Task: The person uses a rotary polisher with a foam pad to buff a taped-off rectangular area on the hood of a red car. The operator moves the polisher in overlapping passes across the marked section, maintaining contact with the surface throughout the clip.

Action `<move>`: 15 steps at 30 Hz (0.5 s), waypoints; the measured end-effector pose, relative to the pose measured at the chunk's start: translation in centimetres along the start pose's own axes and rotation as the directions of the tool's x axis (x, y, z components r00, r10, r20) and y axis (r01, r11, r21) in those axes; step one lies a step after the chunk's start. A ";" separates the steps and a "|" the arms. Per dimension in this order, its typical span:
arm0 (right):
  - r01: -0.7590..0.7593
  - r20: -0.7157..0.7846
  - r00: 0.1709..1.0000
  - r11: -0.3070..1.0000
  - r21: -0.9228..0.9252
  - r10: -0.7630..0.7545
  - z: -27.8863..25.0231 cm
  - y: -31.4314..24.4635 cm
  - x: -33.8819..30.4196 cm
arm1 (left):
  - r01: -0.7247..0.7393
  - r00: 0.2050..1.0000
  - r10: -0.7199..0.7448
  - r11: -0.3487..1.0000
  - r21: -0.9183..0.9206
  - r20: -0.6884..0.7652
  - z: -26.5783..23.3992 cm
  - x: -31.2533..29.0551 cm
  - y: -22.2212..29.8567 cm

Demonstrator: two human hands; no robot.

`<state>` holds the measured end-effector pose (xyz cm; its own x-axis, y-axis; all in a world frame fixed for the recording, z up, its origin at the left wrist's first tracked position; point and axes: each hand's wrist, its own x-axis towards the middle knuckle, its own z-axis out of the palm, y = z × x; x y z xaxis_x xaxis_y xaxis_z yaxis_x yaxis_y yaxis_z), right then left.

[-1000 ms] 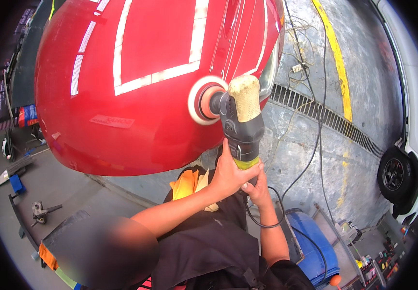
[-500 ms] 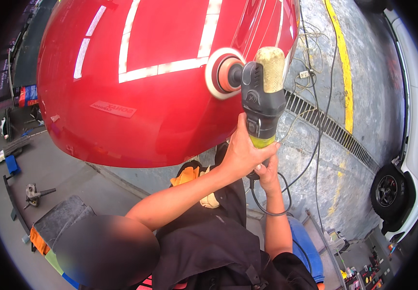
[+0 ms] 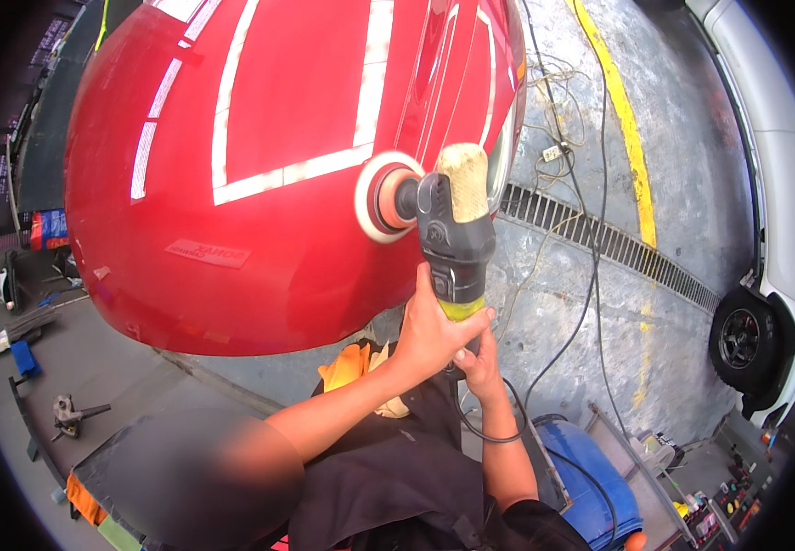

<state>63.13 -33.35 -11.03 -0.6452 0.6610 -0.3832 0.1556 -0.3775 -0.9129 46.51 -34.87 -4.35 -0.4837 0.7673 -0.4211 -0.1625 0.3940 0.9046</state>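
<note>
Both my hands grip a black and yellow-green power polisher [image 3: 457, 243]. My left hand [image 3: 429, 331] wraps the yellow-green part of its body. Just below, my right hand [image 3: 480, 363] closes round the lower end, where the cord comes out. A pale cover caps the end of the machine's head. The round pad, white-rimmed with an orange backing [image 3: 383, 197], rests against the glossy red car panel [image 3: 278, 275]. Part of the pad's face is hidden against the paint. Orange and cream cloths [image 3: 360, 367] hang at my waist.
A black cord [image 3: 590, 285] trails over the grey floor on the right, crossing a drain grate [image 3: 599, 230]. Past a yellow line [image 3: 631, 119] stands a white vehicle with a black wheel [image 3: 742, 338]. A blue barrel [image 3: 595, 477] and a wheeled cart lie at lower right.
The view has shifted, so the car sits lower in the picture. The polisher's pad has slid slightly nearer to me across the red panel. Both hands keep their grip.
</note>
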 end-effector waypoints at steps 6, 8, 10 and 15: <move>0.012 0.026 1.000 1.000 0.016 -0.012 -1.8 -3.5 3.9 | -0.004 0.999 0.002 0.999 -0.052 -0.040 1.0 3.6 2.3; -0.017 0.041 0.999 0.998 0.056 0.015 -2.5 -4.1 5.0 | 0.015 0.999 -0.019 0.994 -0.105 -0.036 1.7 4.7 2.7; -0.015 0.045 0.999 0.998 0.065 0.012 -3.3 -4.3 5.9 | 0.015 0.998 -0.020 0.995 -0.095 -0.051 1.9 5.4 3.4; 0.000 0.052 0.999 1.000 0.022 -0.001 -4.6 -5.6 8.2 | 0.013 0.998 -0.021 0.991 -0.132 -0.060 2.5 7.5 5.0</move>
<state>60.40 -22.83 -9.72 -0.6833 0.6268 -0.3746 0.1389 -0.3920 -0.9094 44.21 -25.88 -3.13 -0.5305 0.7272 -0.4355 -0.2810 0.3339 0.8998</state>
